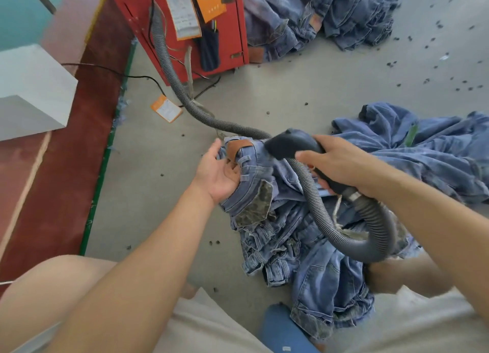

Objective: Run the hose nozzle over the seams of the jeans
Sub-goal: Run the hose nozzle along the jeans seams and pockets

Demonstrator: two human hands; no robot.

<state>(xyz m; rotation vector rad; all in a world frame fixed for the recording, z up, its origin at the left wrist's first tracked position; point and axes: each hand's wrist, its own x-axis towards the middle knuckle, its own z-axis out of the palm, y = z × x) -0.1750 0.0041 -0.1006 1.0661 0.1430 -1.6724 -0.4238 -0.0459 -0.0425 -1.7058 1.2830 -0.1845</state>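
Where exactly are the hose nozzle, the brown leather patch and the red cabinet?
hose nozzle (287, 145), head view, its dark rounded head.
brown leather patch (237, 149), head view, patch middle, on the jeans' waistband.
red cabinet (235, 35), head view, its front panel.

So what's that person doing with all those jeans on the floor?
The person is cleaning jeans with a hose nozzle. Their right hand grips the nozzle and points it at the waistband, near the brown patch. Their left hand holds the waistband up. The grey hose runs back to a red machine.
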